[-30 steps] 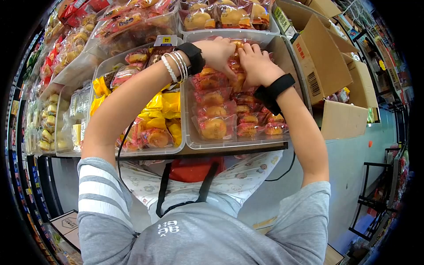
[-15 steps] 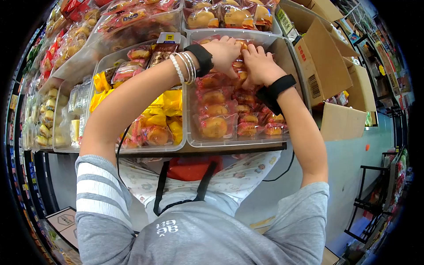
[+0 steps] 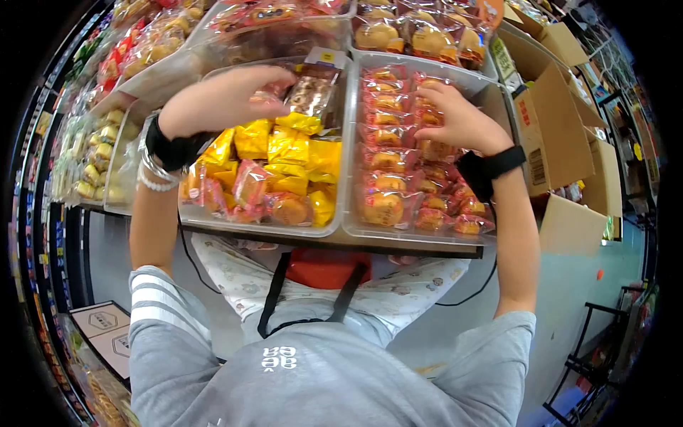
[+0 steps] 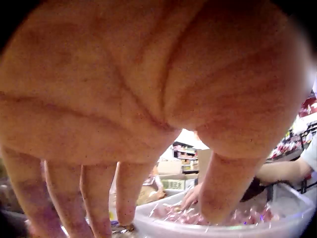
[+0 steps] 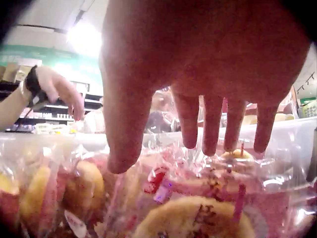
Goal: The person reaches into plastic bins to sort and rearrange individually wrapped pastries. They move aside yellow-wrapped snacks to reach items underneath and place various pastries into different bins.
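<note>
In the head view my left hand (image 3: 224,101), slightly blurred, hovers over the bin of yellow packets (image 3: 288,146), near a brown packet (image 3: 311,92). The left wrist view shows that palm (image 4: 148,84) with its fingers extended and nothing in them. My right hand (image 3: 461,121) is over the right-hand bin (image 3: 350,178), its fingers at the right column of red-wrapped round pastries (image 3: 386,160). Seen from the right wrist, the hand (image 5: 208,54) has spread fingers hanging over a clear-wrapped pastry (image 5: 198,218); whether the fingertips touch the wrappers I cannot tell.
Bins of bagged pastries (image 3: 427,37) stand behind, and more packets (image 3: 92,167) lie at the left. Open cardboard boxes (image 3: 555,128) are at the right. A dark table edge (image 3: 420,248) runs before my lap, with a red bag (image 3: 327,269) below it.
My left hand has left the pastry bin and moved left over the yellow packets. The right hand remains over the pastries, its fingers now apart from the left hand. The head view has shifted.
</note>
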Action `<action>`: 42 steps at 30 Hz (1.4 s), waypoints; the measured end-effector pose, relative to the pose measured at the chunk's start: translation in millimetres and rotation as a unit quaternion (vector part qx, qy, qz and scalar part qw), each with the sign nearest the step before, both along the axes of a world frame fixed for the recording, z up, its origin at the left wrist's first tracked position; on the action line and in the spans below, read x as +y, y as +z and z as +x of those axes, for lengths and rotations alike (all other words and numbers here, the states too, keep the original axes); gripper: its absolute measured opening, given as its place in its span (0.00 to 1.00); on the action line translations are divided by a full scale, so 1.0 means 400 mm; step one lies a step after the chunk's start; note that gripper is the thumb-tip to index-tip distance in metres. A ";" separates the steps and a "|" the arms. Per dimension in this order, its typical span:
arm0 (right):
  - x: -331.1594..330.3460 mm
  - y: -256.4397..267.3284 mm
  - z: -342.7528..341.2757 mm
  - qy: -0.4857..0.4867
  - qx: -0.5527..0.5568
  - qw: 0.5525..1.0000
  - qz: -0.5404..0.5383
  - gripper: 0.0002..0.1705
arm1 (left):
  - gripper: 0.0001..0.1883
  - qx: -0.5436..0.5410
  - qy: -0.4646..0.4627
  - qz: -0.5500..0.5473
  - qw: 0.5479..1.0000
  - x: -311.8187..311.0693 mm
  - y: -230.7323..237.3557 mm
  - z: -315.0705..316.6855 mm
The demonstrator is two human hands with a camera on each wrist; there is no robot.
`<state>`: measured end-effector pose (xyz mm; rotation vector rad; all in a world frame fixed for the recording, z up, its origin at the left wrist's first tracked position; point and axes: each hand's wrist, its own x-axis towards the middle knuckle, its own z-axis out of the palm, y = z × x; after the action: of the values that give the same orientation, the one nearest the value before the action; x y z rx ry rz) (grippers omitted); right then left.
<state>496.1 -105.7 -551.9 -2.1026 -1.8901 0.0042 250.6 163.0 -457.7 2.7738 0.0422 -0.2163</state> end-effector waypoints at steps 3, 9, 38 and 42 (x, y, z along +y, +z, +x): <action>0.006 0.051 -0.025 -0.031 0.061 0.993 0.098 0.26 | 0.23 -0.036 0.002 0.013 0.999 0.036 -0.069 -0.102; 0.034 0.086 -0.058 -0.009 -0.011 0.985 0.171 0.12 | 0.24 -0.077 0.068 0.066 0.993 -0.014 -0.149 -0.192; 0.039 0.129 -0.258 0.130 0.633 0.758 0.089 0.27 | 0.07 -0.476 -0.322 0.053 0.816 -0.197 -0.016 -0.038; 0.025 0.138 -0.179 0.100 0.472 0.867 0.121 0.25 | 0.19 -0.285 -0.297 -0.089 0.907 -0.213 0.015 0.008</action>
<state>424.4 -95.6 -496.7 -1.3118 -1.3634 0.6760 254.0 78.0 -451.7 2.4759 -0.9228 0.4276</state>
